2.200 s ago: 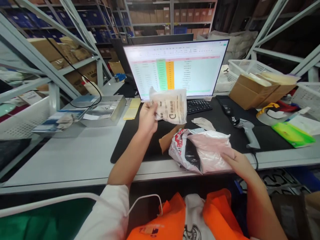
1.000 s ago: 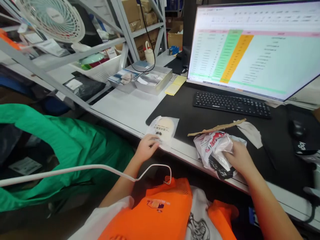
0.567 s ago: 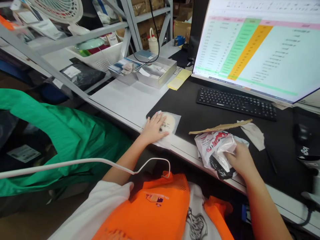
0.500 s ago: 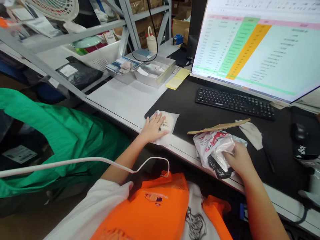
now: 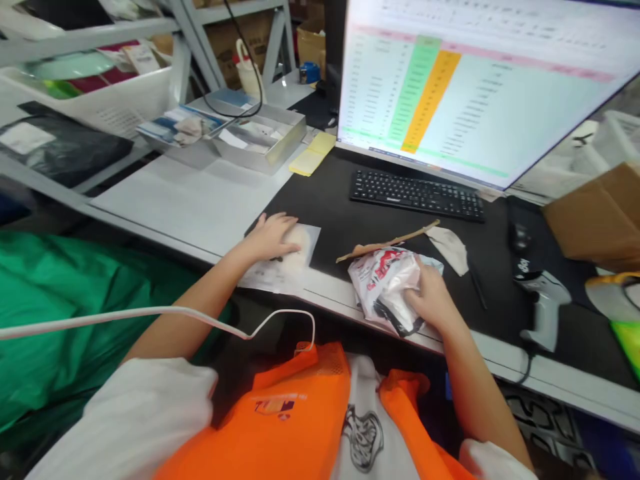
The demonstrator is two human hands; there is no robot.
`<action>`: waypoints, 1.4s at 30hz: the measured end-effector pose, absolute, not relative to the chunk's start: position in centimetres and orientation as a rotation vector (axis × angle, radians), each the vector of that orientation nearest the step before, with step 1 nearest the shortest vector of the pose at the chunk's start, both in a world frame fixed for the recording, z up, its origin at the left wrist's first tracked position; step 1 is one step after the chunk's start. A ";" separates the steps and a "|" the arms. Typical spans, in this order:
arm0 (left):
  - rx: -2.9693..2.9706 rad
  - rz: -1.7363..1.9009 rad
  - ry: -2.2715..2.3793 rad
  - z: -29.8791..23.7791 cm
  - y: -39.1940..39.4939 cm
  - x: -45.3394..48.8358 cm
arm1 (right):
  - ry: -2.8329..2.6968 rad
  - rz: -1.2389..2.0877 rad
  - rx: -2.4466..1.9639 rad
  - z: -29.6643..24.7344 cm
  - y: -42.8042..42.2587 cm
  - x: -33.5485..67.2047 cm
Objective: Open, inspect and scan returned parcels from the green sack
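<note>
My left hand [image 5: 273,237] lies with fingers stretched out on a translucent plastic packet [image 5: 302,257] at the front edge of the desk. Something pale and round shows inside that packet. My right hand [image 5: 429,293] grips a crumpled white plastic mailing bag [image 5: 380,277] with red print and a black patch. Its fingertips are partly hidden by the folds. Just behind the bag lies a thin strip of brown cardboard [image 5: 390,241]. A white paper scrap [image 5: 449,249] and a black pen [image 5: 477,287] are to the right of it.
A keyboard [image 5: 415,195] sits below the large monitor [image 5: 480,87]. On the right are a barcode scanner [image 5: 545,307], a mouse [image 5: 520,237] and a cardboard box [image 5: 595,217]. Grey trays [image 5: 280,153] and yellow notes [image 5: 314,155] stand at the back left. A green bag [image 5: 75,320] hangs below left.
The view has swung to the right, bringing the scanner and cardboard box into sight. My left hand has slid toward the packet's left side, uncovering more of it. My right hand keeps hold of the mailing bag.
</note>
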State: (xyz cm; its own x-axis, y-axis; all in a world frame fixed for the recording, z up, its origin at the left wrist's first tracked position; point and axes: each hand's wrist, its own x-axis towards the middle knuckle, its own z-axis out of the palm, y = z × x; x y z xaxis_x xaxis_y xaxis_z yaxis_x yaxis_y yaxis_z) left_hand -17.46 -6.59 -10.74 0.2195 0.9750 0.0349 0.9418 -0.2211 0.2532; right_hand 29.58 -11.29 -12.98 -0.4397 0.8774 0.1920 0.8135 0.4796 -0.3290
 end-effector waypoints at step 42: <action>1.721 1.092 2.054 -10.8 -8.1 -17.1 | -2.333 0.283 -1.007 5.2 -8.7 25.2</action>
